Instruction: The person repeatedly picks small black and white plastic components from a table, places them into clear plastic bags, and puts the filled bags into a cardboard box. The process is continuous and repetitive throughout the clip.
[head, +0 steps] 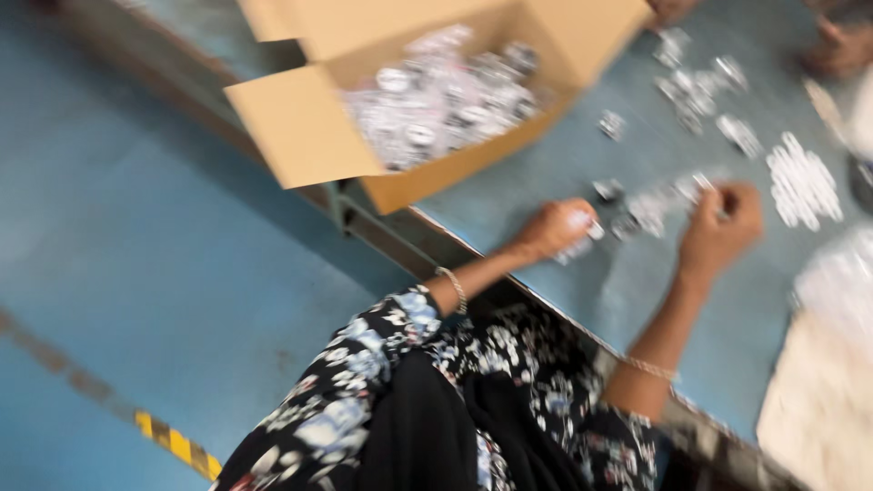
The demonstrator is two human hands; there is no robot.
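Small silvery parts [637, 211] lying on table [582, 291] between both hands; left hand [555, 227] curling fingers on one, right hand [723, 223] pinching another, nearer loose cluster.

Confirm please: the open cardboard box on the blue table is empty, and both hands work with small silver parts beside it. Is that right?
Not quite. The head view shows the cardboard box is full of small silver parts, not empty. The rest holds: it sits open on the blue table, and the left hand and right hand work with such parts beside it.
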